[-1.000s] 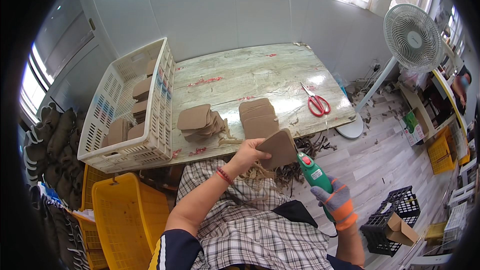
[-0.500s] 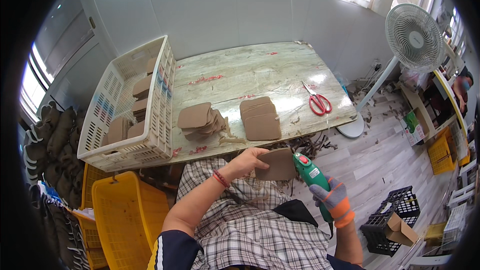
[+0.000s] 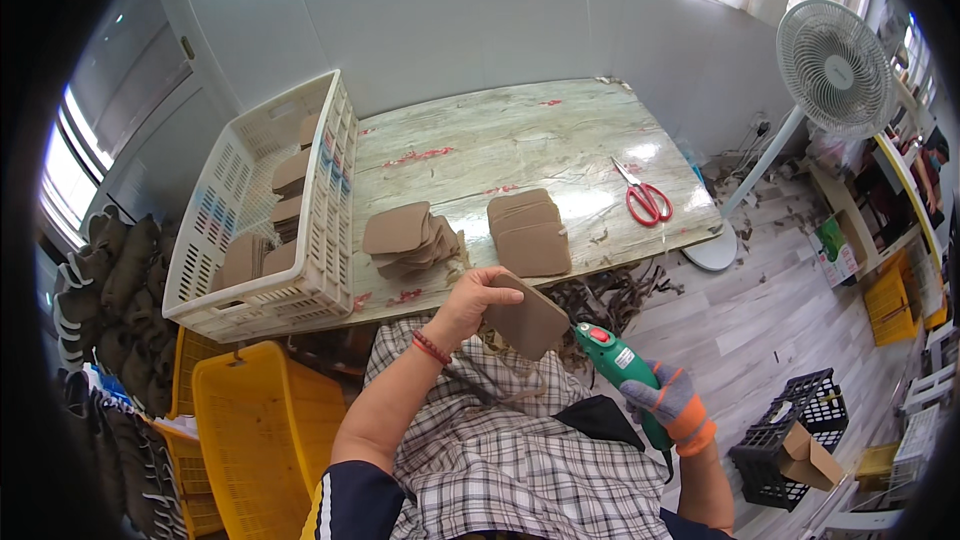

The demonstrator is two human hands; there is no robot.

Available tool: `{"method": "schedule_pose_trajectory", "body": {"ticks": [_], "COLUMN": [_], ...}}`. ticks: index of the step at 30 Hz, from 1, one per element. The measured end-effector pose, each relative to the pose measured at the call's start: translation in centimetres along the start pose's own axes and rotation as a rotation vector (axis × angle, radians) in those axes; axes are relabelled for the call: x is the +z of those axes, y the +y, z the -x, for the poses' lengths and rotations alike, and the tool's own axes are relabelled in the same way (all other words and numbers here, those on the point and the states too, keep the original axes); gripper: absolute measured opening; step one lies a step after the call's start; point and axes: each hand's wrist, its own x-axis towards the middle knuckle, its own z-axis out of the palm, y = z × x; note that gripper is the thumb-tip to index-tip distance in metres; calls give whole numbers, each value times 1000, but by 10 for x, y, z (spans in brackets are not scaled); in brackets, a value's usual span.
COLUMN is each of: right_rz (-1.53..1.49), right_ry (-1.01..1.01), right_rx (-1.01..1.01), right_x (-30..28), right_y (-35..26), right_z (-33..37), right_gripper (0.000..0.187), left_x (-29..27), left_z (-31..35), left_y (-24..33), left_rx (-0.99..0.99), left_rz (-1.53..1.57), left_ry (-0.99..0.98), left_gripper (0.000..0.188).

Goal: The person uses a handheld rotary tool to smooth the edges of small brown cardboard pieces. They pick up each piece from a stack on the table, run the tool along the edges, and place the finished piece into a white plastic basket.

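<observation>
My left hand (image 3: 471,306) grips a brown rounded flat piece (image 3: 527,318) by its upper left side, thumb on top, tilted in front of the table edge. In a grey and orange work glove, my right hand (image 3: 672,406) is wrapped round a green handheld electric cutter (image 3: 620,365) with a red switch. The cutter's head is at the piece's right edge; whether it touches cannot be made out. On the table lie a stack of similar brown pieces (image 3: 405,235) and a neater stack (image 3: 530,235). Red-handled scissors (image 3: 645,198) rest to their right.
A white plastic crate (image 3: 345,230) with more brown pieces stands on the table's left. Below it is a yellow bin (image 3: 230,420). Dark scraps (image 3: 620,295) litter the floor beyond the table edge. A white fan (image 3: 835,70) and a black crate (image 3: 770,450) are at the right.
The brown piece has turned clockwise in my left hand, its right side dropping, and moved slightly left and up. The cutter has moved left and tilted further over.
</observation>
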Motion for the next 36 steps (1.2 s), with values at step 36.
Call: {"method": "schedule_pose_trajectory", "body": {"ticks": [36], "right_rz": [26], "right_ry": [59], "right_rx": [-105], "right_x": [15], "right_y": [18], "right_z": [-27], "right_gripper": [38], "left_x": [-30], "left_z": [27], "left_y": [43], "left_rx": [80], "left_rz": [-376], "left_ry": [146], "left_gripper": [28]}}
